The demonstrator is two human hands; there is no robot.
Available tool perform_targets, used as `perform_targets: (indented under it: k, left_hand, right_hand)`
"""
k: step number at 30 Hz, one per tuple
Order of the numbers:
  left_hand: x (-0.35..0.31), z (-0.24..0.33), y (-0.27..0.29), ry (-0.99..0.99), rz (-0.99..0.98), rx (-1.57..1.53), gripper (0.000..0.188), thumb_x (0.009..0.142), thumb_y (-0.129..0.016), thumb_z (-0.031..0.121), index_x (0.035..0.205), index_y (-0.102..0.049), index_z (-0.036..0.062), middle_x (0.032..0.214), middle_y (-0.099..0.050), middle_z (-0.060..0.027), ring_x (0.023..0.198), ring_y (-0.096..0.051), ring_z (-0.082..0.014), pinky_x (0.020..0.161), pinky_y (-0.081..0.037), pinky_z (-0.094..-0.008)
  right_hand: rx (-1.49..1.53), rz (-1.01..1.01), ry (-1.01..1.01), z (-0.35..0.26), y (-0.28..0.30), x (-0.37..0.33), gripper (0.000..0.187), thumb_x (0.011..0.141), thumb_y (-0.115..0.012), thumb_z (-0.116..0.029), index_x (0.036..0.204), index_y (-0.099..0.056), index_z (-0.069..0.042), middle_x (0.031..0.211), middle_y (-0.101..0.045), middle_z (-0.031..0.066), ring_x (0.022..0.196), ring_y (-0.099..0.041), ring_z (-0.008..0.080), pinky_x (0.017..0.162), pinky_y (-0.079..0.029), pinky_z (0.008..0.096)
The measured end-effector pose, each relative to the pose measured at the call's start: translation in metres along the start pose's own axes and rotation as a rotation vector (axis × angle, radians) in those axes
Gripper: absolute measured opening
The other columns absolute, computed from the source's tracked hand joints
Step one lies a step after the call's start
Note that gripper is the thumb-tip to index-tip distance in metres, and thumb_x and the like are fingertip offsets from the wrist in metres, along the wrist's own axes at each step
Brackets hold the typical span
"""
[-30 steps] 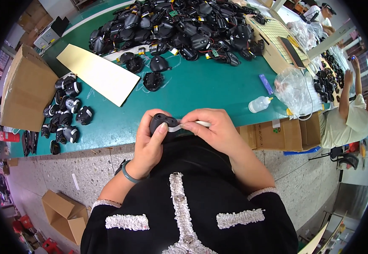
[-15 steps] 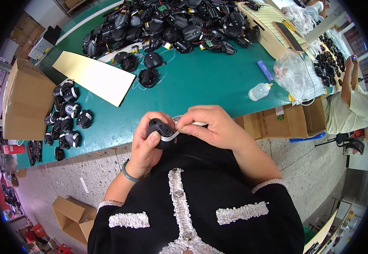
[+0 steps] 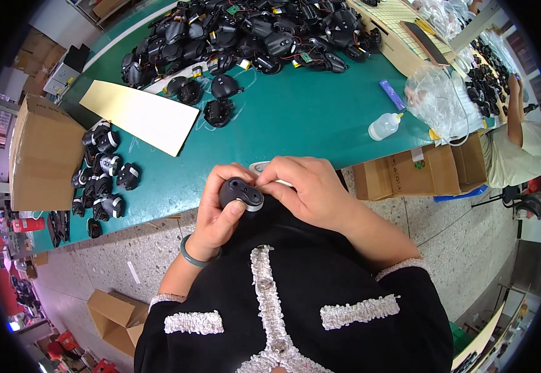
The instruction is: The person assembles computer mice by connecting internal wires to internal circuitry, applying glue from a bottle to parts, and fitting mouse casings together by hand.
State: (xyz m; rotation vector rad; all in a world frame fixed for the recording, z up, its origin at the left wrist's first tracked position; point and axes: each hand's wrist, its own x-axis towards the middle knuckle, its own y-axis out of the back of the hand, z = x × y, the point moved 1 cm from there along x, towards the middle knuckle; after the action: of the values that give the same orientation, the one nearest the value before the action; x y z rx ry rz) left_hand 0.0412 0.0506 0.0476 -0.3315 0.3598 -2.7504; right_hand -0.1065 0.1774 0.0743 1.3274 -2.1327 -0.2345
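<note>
A small black plastic housing (image 3: 239, 191) with two round recesses on its top is gripped between the thumb and fingers of my left hand (image 3: 213, 214), just off the table's near edge. A narrow white strip (image 3: 254, 206) lies along the housing's lower right side. My right hand (image 3: 311, 189) is closed in a pinch at the housing's right side, on the strip; its fingertips partly hide the contact. Behind the fingers, a pale ring-shaped roll (image 3: 258, 166) shows in part, mostly covered by my right hand.
Black housings with wires form a large pile (image 3: 245, 34) at the back of the green table (image 3: 308, 118). More housings with white bands (image 3: 102, 177) stand at left beside a cardboard box (image 3: 46, 155). A yellowish board (image 3: 140, 118), a squeeze bottle (image 3: 385, 126) and a plastic bag (image 3: 435, 102) lie around.
My right fingers have moved in against the housing, and the white strip now lies along its side instead of stretching out to them. The housing has turned slightly.
</note>
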Motion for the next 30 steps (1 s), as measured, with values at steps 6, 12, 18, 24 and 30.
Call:
perform_targets:
  k: [6, 12, 18, 24, 30]
  left_hand:
    - [0.003, 0.004, -0.019, -0.317, -0.307, 0.458, 0.043, 0.093, -0.068, 0.030, 0.117, -0.041, 0.0064, 0.101, -0.059, -0.0159, 0.090, -0.057, -0.0245, 0.083, -0.047, -0.0379]
    - [-0.003, -0.009, 0.007, -0.475, 0.184, 0.516, 0.045, 0.094, -0.067, 0.027, 0.121, -0.039, 0.0042, 0.111, -0.050, -0.0181, 0.096, -0.054, -0.0251, 0.088, -0.047, -0.0369]
    - [-0.001, -0.002, -0.002, -0.539, 0.111, 0.656, 0.043, 0.095, -0.064, 0.027, 0.121, -0.042, 0.0016, 0.109, -0.049, -0.0182, 0.098, -0.053, -0.0272, 0.086, -0.045, -0.0387]
    - [-0.006, -0.004, -0.005, -0.381, 0.043, 0.678, 0.047, 0.097, -0.060, 0.031, 0.126, -0.038, 0.0010, 0.113, -0.050, -0.0169, 0.100, -0.054, -0.0254, 0.092, -0.043, -0.0379]
    - [0.005, -0.002, -0.016, 0.251, -0.021, -0.420, 0.067, 0.097, -0.050, 0.061, 0.134, -0.040, 0.0060, 0.094, -0.057, -0.0134, 0.060, -0.057, -0.0202, 0.054, -0.046, -0.0295]
  right_hand:
    - [0.166, 0.266, -0.209, 0.043, -0.015, 0.022, 0.013, 0.097, -0.063, -0.019, 0.096, -0.059, -0.007, 0.076, -0.067, 0.0084, 0.065, -0.065, 0.0226, 0.057, -0.048, 0.0335]
    - [0.739, 0.062, -0.315, 0.005, 0.005, -0.015, 0.041, 0.080, -0.081, -0.002, 0.110, -0.053, -0.008, 0.098, -0.066, 0.0033, 0.075, -0.052, 0.0017, 0.065, -0.043, 0.0194]
    - [0.302, 0.103, -0.037, -0.013, 0.000, -0.007, 0.039, 0.076, -0.083, -0.001, 0.104, -0.056, -0.008, 0.096, -0.069, 0.0031, 0.064, -0.048, 0.0017, 0.056, -0.041, 0.0186]
    - [0.318, 0.023, -0.040, -0.009, -0.002, -0.002, 0.035, 0.078, -0.081, -0.003, 0.104, -0.058, -0.008, 0.100, -0.068, 0.0023, 0.066, -0.053, 0.0021, 0.056, -0.042, 0.0185]
    - [0.742, -0.031, -0.123, 0.030, 0.022, 0.007, 0.057, 0.071, -0.087, -0.003, 0.118, -0.054, -0.010, 0.116, -0.067, 0.0047, 0.076, -0.054, 0.0030, 0.067, -0.042, 0.0154]
